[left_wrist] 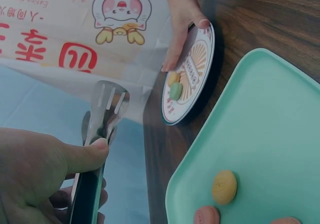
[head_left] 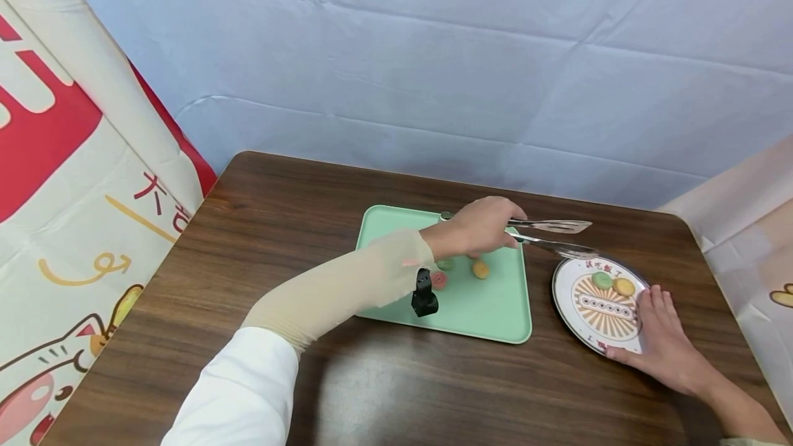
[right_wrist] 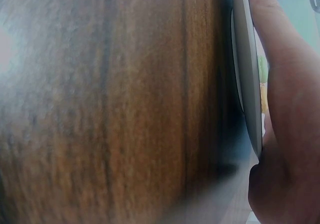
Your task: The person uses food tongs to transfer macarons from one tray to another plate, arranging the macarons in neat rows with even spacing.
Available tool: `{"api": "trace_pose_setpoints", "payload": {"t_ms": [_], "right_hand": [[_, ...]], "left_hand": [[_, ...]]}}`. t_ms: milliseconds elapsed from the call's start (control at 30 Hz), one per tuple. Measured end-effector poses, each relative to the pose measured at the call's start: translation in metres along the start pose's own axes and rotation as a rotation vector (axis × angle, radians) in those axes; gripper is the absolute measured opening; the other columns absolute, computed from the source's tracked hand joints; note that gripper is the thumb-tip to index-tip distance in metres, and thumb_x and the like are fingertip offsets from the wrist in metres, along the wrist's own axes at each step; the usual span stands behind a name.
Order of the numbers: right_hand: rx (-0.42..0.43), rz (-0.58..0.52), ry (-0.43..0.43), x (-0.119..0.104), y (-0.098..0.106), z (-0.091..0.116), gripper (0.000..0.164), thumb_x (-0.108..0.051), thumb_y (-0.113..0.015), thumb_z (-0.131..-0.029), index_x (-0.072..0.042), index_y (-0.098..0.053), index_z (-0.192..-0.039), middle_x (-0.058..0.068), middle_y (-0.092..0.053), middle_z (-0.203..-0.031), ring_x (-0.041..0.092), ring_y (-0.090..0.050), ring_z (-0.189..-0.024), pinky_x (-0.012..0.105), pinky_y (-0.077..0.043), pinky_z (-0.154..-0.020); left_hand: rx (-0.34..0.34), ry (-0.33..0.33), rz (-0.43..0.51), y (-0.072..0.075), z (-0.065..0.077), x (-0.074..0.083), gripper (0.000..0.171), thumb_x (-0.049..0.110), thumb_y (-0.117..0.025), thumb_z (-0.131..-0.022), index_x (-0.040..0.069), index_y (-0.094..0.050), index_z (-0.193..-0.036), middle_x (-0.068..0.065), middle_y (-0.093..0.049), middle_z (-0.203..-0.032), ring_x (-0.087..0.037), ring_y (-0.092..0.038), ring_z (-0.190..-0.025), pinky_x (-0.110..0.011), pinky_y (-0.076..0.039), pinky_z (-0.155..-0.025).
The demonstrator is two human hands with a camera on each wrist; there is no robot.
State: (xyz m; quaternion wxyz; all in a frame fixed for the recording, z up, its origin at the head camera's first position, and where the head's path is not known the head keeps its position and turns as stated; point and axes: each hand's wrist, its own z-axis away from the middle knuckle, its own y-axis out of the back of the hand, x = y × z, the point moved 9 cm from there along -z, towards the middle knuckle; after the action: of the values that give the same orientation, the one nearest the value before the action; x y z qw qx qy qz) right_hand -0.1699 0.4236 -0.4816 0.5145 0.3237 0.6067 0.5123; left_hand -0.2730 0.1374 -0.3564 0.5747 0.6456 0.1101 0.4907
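Note:
My left hand (head_left: 485, 224) grips metal tongs (left_wrist: 102, 119) by their dark handle, thumb along the side. The slotted heads are apart, pointing right, with nothing between them. Beneath the left arm lies a mint-green tray (head_left: 495, 315) bearing a yellow macaron (head_left: 480, 268), a pink macaron (head_left: 438, 280) and a partly hidden green macaron (head_left: 445, 264). To the right, a round white patterned plate (head_left: 566, 294) carries another green macaron (head_left: 601, 280) touching a yellow one (head_left: 624, 286). My right hand (head_left: 669, 346) rests at the plate's right rim, fingers extended and thumb spread along the front edge.
Everything stands on a dark wooden table (head_left: 248, 226). A pale blue cloth (head_left: 403, 74) hangs behind it, and printed cloths flank both sides. A black wrist mount (head_left: 424, 294) on the left arm hangs over the tray.

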Motion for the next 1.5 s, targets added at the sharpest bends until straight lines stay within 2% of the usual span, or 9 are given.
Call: {"api": "trace_pose_setpoints", "payload": {"t_ms": [133, 333, 500, 733, 900, 1133, 1267, 1433, 1500], "right_hand": [[0.004, -0.001, 0.0, 0.0, 0.0, 0.0, 0.136, -0.047, -0.084, -0.078, 0.024, 0.008, -0.149, 0.049, 0.013, -0.153, 0.049, 0.026, -0.146, 0.041, 0.026, -0.115], [0.007, -0.006, 0.001, 0.0, -0.001, 0.0, 0.135, -0.047, -0.084, -0.079, 0.024, 0.008, -0.149, 0.049, 0.014, -0.153, 0.048, 0.027, -0.146, 0.041, 0.026, -0.116], [-0.003, -0.012, -0.006, 0.0, -0.001, -0.001, 0.135, -0.047, -0.083, -0.08, 0.024, 0.009, -0.149, 0.047, 0.016, -0.154, 0.047, 0.028, -0.146, 0.042, 0.026, -0.115], [0.001, -0.015, -0.01, 0.0, 0.0, -0.003, 0.135, -0.046, -0.084, -0.079, 0.025, 0.008, -0.148, 0.048, 0.016, -0.153, 0.048, 0.028, -0.145, 0.043, 0.026, -0.116], [0.003, -0.022, -0.002, -0.001, 0.0, -0.005, 0.136, -0.046, -0.084, -0.079, 0.025, 0.009, -0.148, 0.048, 0.016, -0.153, 0.048, 0.028, -0.145, 0.042, 0.026, -0.116], [0.018, -0.021, 0.024, -0.002, 0.0, -0.003, 0.136, -0.046, -0.084, -0.079, 0.023, 0.01, -0.149, 0.047, 0.018, -0.153, 0.046, 0.029, -0.146, 0.04, 0.026, -0.115], [0.011, -0.016, 0.015, -0.005, 0.002, -0.003, 0.135, -0.046, -0.084, -0.079, 0.024, 0.008, -0.149, 0.048, 0.016, -0.153, 0.048, 0.027, -0.146, 0.041, 0.025, -0.116], [0.003, -0.013, 0.005, -0.006, 0.004, -0.004, 0.134, -0.046, -0.083, -0.08, 0.025, 0.008, -0.148, 0.049, 0.015, -0.152, 0.049, 0.026, -0.146, 0.042, 0.024, -0.117], [0.002, -0.015, 0.006, -0.005, 0.003, -0.004, 0.134, -0.046, -0.083, -0.08, 0.025, 0.008, -0.149, 0.049, 0.015, -0.152, 0.049, 0.026, -0.146, 0.042, 0.024, -0.116]], "left_hand": [[-0.007, 0.011, 0.001, 0.0, 0.002, -0.005, 0.054, 0.033, -0.069, -0.099, 0.021, -0.054, -0.15, 0.005, -0.051, -0.152, -0.009, -0.058, -0.072, -0.02, -0.045, -0.077], [-0.019, 0.032, 0.012, 0.001, 0.005, -0.012, 0.055, 0.032, -0.071, -0.098, 0.021, -0.054, -0.149, 0.005, -0.05, -0.152, -0.005, -0.058, -0.07, -0.02, -0.045, -0.071], [-0.014, 0.039, 0.053, 0.004, 0.009, -0.018, 0.056, 0.031, -0.072, -0.097, 0.02, -0.054, -0.149, 0.003, -0.05, -0.152, -0.009, -0.06, -0.054, -0.019, -0.047, -0.071], [0.012, 0.01, 0.058, 0.01, 0.016, -0.024, 0.055, 0.029, -0.074, -0.096, 0.017, -0.057, -0.147, 0.001, -0.055, -0.147, -0.004, -0.064, -0.066, -0.02, -0.046, -0.089], [0.021, -0.015, 0.066, 0.014, 0.024, -0.027, 0.053, 0.026, -0.074, -0.096, 0.013, -0.058, -0.146, -0.001, -0.058, -0.145, -0.005, -0.063, -0.086, -0.022, -0.046, -0.09], [0.006, 0.004, 0.14, 0.015, 0.032, -0.035, 0.052, 0.021, -0.072, -0.098, 0.012, -0.056, -0.147, 0.0, -0.064, -0.133, -0.006, -0.049, -0.057, -0.025, -0.042, -0.074], [0.012, -0.001, 0.11, 0.017, 0.036, -0.038, 0.051, 0.021, -0.072, -0.098, 0.013, -0.057, -0.146, -0.001, -0.06, -0.142, -0.01, -0.053, -0.076, -0.026, -0.042, -0.078], [0.007, 0.001, 0.078, 0.018, 0.041, -0.042, 0.053, 0.025, -0.073, -0.097, 0.013, -0.057, -0.146, -0.002, -0.057, -0.146, -0.016, -0.06, -0.111, -0.026, -0.045, -0.085], [0.012, 0.005, 0.067, 0.019, 0.042, -0.044, 0.054, 0.028, -0.075, -0.096, 0.014, -0.058, -0.146, -0.002, -0.058, -0.145, -0.016, -0.056, -0.126, -0.026, -0.047, -0.091]]}}
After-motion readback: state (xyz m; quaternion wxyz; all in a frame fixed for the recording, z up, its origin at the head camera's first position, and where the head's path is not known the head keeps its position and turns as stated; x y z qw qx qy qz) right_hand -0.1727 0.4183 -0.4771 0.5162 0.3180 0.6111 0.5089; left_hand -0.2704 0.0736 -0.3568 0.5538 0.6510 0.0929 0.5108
